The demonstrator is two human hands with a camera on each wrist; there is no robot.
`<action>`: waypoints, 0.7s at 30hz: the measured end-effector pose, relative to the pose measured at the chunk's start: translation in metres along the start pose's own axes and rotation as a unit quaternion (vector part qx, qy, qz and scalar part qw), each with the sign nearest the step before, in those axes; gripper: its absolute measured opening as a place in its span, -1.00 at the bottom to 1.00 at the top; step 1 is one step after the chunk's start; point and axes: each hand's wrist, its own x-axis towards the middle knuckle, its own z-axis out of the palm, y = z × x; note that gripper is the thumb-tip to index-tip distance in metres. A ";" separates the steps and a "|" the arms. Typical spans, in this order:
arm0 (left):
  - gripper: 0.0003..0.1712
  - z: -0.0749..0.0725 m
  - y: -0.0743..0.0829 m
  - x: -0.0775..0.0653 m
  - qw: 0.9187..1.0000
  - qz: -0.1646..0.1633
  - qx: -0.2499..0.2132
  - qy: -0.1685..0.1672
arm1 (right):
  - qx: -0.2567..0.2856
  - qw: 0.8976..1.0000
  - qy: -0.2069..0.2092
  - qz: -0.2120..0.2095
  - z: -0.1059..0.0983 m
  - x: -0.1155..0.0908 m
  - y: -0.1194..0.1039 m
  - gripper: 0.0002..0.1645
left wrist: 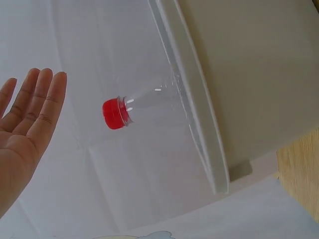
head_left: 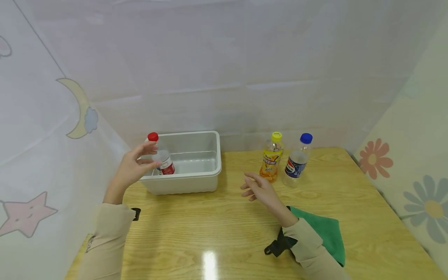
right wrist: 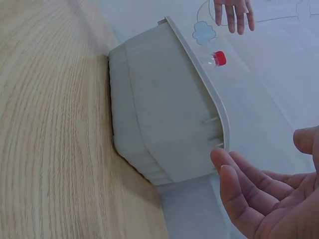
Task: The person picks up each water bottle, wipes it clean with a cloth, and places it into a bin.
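A clear plastic bottle with a red cap (head_left: 153,136) and a red label (head_left: 167,167) stands inside the left end of a light grey plastic bin (head_left: 185,182). My left hand (head_left: 134,165) hovers by the bottle, fingers spread and nothing held; the left wrist view shows a gap between its fingers and the red cap (left wrist: 114,113). My right hand (head_left: 260,191) is in the air over the table, fingers relaxed and holding nothing. Nearest to it stands an orange drink bottle with a yellow cap (head_left: 271,159). Beside that is a clear bottle with a blue cap and dark blue label (head_left: 295,167).
A green cloth (head_left: 322,229) lies on the wooden table (head_left: 182,237), partly under my right forearm. White sheeting (head_left: 224,70) hangs behind the table and along its left side. Another printed sheet with flowers (head_left: 376,158) borders the right side.
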 end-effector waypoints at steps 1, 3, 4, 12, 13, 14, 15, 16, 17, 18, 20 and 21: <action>-0.32 0.004 0.000 -0.002 1.000 0.004 -0.004 -0.002 | -0.004 1.000 -0.001 -0.003 -0.002 -0.003 0.000 -0.41; -0.32 0.012 0.001 -0.007 1.000 0.018 -0.015 -0.004 | -0.016 1.000 -0.002 -0.007 -0.004 -0.008 -0.001 -0.43; -0.31 0.016 0.002 -0.010 0.999 0.024 -0.021 -0.005 | -0.021 1.000 -0.002 -0.008 -0.006 -0.010 -0.001 -0.43; -0.31 0.049 0.002 -0.028 0.995 0.079 -0.058 -0.019 | -0.081 0.996 -0.012 -0.038 -0.022 -0.032 0.005 -0.50; -0.31 0.053 0.001 -0.030 0.994 0.086 -0.058 -0.018 | -0.087 0.995 -0.015 -0.042 -0.024 -0.035 0.006 -0.50; -0.31 0.057 0.000 -0.033 0.994 0.091 -0.057 -0.016 | -0.093 0.994 -0.018 -0.047 -0.025 -0.038 0.007 -0.51; -0.30 0.061 0.000 -0.036 0.993 0.099 -0.057 -0.014 | -0.099 0.994 -0.021 -0.050 -0.027 -0.040 0.009 -0.51; -0.30 0.065 0.000 -0.038 0.992 0.107 -0.060 -0.013 | -0.105 0.993 -0.026 -0.052 -0.029 -0.043 0.010 -0.50; -0.30 0.069 0.001 -0.041 0.992 0.111 -0.066 -0.013 | -0.110 0.992 -0.030 -0.053 -0.030 -0.046 0.012 -0.50; -0.29 0.073 0.003 -0.043 0.991 0.116 -0.069 -0.014 | -0.114 0.992 -0.034 -0.053 -0.032 -0.048 0.014 -0.50; -0.30 0.080 0.008 -0.048 0.990 0.120 -0.074 -0.018 | -0.122 0.990 -0.042 -0.053 -0.036 -0.053 0.018 -0.50; -0.31 0.083 0.011 -0.050 0.989 0.122 -0.075 -0.020 | -0.125 0.990 -0.045 -0.050 -0.038 -0.055 0.020 -0.50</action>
